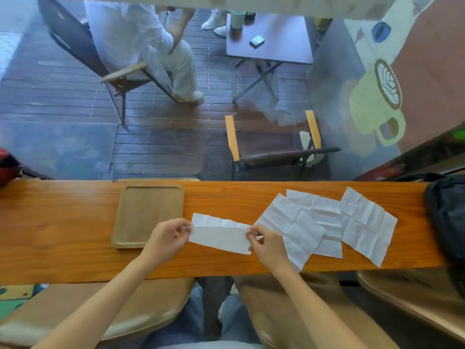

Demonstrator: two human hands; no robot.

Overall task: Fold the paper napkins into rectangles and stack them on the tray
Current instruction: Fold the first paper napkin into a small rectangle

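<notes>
A white paper napkin (219, 234), folded over into a long rectangle, is held just above the wooden counter. My left hand (167, 239) pinches its left end and my right hand (266, 244) pinches its right end. Left of the napkin lies a light wooden tray (125, 222) with nothing on it; my left hand overlaps its near right corner. To the right, three unfolded, creased napkins lie flat: two overlapping ones (292, 222) (327, 215) and a separate one (367, 225).
The narrow wooden counter (63, 230) runs left to right against a window. A dark bag (448, 215) rests at its right end and a red object (7, 167) at the far left. Tan stools (151, 303) stand below the counter's near edge.
</notes>
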